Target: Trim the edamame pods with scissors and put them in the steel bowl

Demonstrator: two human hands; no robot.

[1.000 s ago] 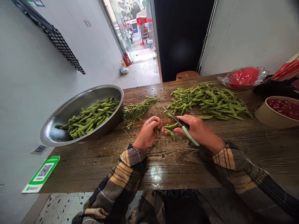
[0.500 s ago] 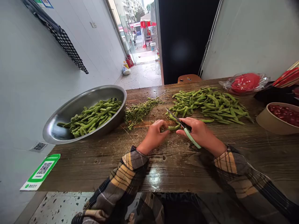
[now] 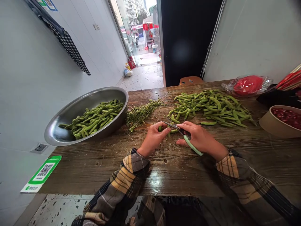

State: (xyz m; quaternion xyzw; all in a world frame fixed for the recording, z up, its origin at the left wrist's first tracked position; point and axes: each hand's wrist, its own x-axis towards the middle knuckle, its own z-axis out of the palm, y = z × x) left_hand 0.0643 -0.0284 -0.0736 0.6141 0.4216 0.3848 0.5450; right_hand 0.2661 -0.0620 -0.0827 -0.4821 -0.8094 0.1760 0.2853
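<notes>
My left hand (image 3: 154, 137) is closed on a green edamame pod (image 3: 160, 128), which shows partly between thumb and fingers. Scissors (image 3: 193, 147) with pale green handles are gripped in my right hand (image 3: 196, 136), their blades pointing left and reaching the fingertips of my left hand. Just beyond both hands a pile of edamame pods (image 3: 211, 106) spreads over the wooden table. Left of it lies a heap of small green trimmings (image 3: 141, 113). A large steel bowl (image 3: 68, 108) on the left, tilted in view, holds many more pods.
At the right stand a paper tub (image 3: 270, 124) of dark red pieces and a red item in clear plastic (image 3: 249, 84). A green QR-code card (image 3: 42, 174) lies at the table's left front corner. An orange-brown stool (image 3: 191, 80) stands behind the table.
My left hand has taken up a pod between its fingers. The scissors have turned and dropped, so their blades now meet my left fingertips instead of pointing over the pile.
</notes>
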